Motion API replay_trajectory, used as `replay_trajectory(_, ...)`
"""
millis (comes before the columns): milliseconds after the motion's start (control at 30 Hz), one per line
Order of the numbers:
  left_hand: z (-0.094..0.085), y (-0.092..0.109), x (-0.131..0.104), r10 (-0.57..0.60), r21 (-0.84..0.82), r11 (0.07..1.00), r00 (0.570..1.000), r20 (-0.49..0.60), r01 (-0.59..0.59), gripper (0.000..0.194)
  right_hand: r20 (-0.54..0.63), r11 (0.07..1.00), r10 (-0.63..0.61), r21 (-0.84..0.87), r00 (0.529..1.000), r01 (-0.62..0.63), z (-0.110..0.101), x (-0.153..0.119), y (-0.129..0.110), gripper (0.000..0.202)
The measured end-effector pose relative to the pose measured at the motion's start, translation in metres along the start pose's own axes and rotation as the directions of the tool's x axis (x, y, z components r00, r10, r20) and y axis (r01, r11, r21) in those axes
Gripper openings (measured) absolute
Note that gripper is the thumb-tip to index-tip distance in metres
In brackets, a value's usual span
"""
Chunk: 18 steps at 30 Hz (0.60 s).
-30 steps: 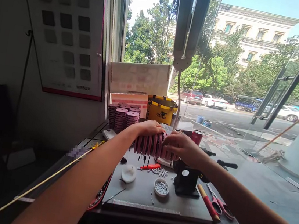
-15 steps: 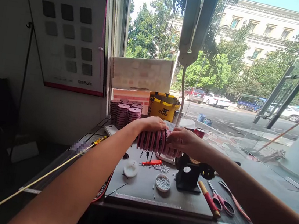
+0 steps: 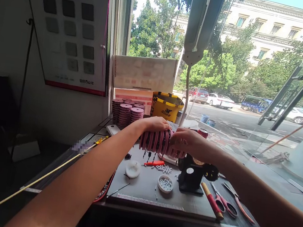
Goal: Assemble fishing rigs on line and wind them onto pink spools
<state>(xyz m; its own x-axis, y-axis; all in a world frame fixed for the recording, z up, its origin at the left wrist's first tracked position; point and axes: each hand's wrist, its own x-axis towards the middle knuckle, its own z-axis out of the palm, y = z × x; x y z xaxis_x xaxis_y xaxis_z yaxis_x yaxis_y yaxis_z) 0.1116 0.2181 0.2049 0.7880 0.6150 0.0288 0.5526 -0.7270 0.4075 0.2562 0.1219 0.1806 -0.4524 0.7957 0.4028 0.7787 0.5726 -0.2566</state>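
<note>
A sideways row of pink disc-shaped spools [image 3: 154,142] with black cord hangs above the table, cord ends dangling below it. My left hand [image 3: 156,124] is closed over the top of the row toward its left end. Around the right part of the row, my right hand [image 3: 184,138] is closed with its fingers bent; some fingertips are hidden. Beneath the row lie a red-handled tool [image 3: 154,163] and scattered pale beads [image 3: 164,169]. A small white dish of beads [image 3: 165,184] stands nearer to me, with a round white piece [image 3: 132,169] to its left.
Stacks of pink spools [image 3: 124,115] and a yellow bucket [image 3: 166,108] stand at the back. A black stand [image 3: 191,179], a red-and-tan rod [image 3: 211,200] and scissors [image 3: 224,204] are at right. A long thin stick [image 3: 46,177] slants along the left.
Both hands keep their hold on the row of spools, almost unmoved. The camera view has shifted very slightly.
</note>
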Motion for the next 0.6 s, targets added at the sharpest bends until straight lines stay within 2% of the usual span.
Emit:
replay_trajectory(233,0.000,-0.001,0.003,-0.007,0.000,1.000,1.000,0.007,0.007,0.026,-0.017,0.999,-0.020,-0.050,1.000,0.019,0.000,-0.003,-0.005,0.008)
replay_trajectory(600,0.000,-0.002,0.003,0.001,0.000,1.000,1.000,0.000,-0.001,0.026,-0.108,0.998,0.049,-0.042,0.993,-0.054,0.006,-0.003,-0.012,0.010)
